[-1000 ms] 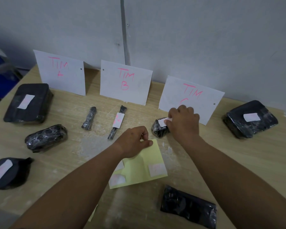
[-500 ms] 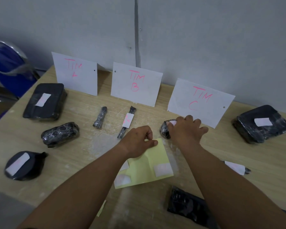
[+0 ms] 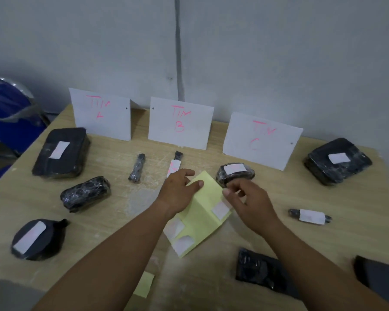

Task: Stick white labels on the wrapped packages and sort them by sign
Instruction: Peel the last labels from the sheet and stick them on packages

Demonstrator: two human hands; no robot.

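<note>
Item, bench centre: my left hand (image 3: 177,191) pinches the far corner of the yellow backing sheet (image 3: 202,212), three white labels (image 3: 220,209) on it. Right hand (image 3: 248,198): fingers loosely curled, empty, just beside the labelled oval package (image 3: 235,173) before the TIM C sign (image 3: 262,140).

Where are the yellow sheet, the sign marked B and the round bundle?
yellow sheet (image 3: 202,212): head view, its bare middle.
sign marked B (image 3: 180,122): head view, the pink lettering.
round bundle (image 3: 35,240): head view, its white label.
</note>
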